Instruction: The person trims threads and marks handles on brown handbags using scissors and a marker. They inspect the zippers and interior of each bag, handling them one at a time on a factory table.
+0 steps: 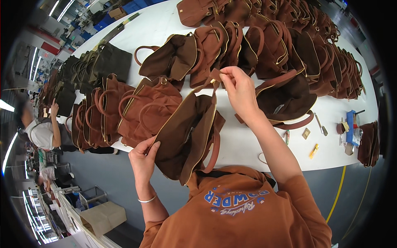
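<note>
A reddish-brown handbag point(178, 142) hangs between my hands at the table's near edge. Its gold zipper is undone, so the mouth gapes and the dark brown lining shows. My left hand point(142, 159) pinches the rim of the mouth on the near left. Up at the far end of the zipper, my right hand point(240, 91) grips the small leather end tab point(215, 76) between thumb and fingers. One rolled handle point(214, 151) droops on the bag's right side. Just right of my right wrist lies another unzipped brown handbag point(285, 101).
Rows of brown handbags point(144, 105) and dark green ones point(109, 62) crowd the white table point(248, 144). At right lie a yellow cutter point(314, 151), a brush-like tool point(321, 125) and a blue holder point(352, 128). A co-worker point(43, 134) stands at the left end.
</note>
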Demonstrator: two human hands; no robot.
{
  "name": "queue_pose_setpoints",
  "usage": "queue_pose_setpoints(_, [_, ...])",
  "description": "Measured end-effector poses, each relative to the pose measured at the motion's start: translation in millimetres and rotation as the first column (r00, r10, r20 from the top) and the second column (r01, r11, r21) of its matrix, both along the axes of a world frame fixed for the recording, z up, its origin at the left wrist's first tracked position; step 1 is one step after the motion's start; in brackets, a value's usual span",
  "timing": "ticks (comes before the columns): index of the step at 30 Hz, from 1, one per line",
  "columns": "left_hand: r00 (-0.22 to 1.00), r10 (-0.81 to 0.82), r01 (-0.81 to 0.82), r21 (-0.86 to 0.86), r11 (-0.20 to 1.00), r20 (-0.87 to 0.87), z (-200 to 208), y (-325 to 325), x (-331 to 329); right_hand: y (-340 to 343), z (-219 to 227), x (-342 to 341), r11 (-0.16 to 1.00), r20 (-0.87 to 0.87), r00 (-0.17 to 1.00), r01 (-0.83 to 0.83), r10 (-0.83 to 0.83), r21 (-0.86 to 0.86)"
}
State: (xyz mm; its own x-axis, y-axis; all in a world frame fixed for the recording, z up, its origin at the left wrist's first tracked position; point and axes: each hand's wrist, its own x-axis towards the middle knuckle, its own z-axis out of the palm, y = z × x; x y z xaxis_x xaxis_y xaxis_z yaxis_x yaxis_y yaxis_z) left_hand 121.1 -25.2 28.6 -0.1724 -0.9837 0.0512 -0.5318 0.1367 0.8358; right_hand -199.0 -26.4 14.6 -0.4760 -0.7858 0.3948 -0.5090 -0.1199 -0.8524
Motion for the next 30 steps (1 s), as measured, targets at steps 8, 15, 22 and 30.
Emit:
queue_pose_setpoints(8, [0.989,-0.144,0.146,0.11,0.983,-0.026,9,-14,-10,29,2,19,0.976,0.084,0.994,-0.082,0.066,0.203])
queue_pose_setpoints(15, [0.885,-0.465,0.464,0.107,0.879,-0.022,27,-72,-64,3,-25,34,0.867,0.589,0.805,-0.343,0.072,0.363])
queue_pose_setpoints(22, [0.82,-0.492,0.573,0.424,0.702,-0.293,23,-117,-114,7,-11,37,0.981,0.404,0.903,-0.186,0.148,0.055])
queue_pose_setpoints(30, [0.765,-0.304,0.632,0.571,0.523,-0.568,-10,-126,-142,18,-10,38,0.942,0.729,0.599,-0.258,0.331,-0.216])
